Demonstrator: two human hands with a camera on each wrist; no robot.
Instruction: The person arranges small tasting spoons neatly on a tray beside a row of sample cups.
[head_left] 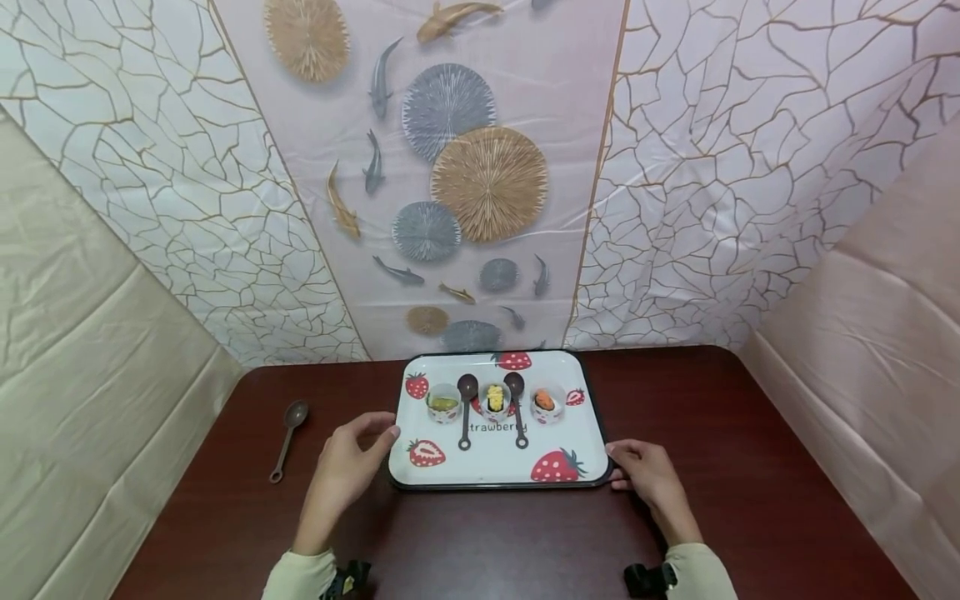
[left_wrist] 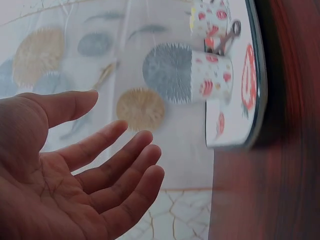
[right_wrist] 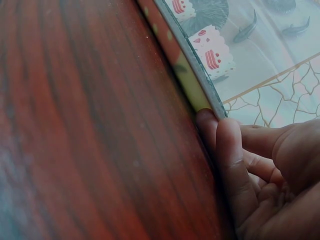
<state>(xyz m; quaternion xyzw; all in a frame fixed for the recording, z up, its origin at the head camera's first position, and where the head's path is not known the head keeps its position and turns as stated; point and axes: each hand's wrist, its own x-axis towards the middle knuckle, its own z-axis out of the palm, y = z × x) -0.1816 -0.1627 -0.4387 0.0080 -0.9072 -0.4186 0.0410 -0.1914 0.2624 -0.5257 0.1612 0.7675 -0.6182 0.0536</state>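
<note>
A white tray (head_left: 480,468) with a dark rim and printed strawberries lies on the table. On it stand three small paper cups: one with green pieces (head_left: 443,404), one with yellow pieces (head_left: 495,400), one with orange pieces (head_left: 544,403). Two dark brown spoons (head_left: 465,421) (head_left: 518,417) lie between the cups. My right hand (head_left: 651,475) pinches the tray's near right corner, thumb and fingers on the rim in the right wrist view. Beside the tray's left edge is my left hand (head_left: 348,458); in the left wrist view its fingers (left_wrist: 127,170) are spread and hold nothing.
A third spoon (head_left: 288,437), greyish brown, lies on the dark red wooden table (head_left: 510,542) left of my left hand. Behind the table hangs a patterned cloth (head_left: 517,92). Beige fabric panels (head_left: 82,358) stand at both sides.
</note>
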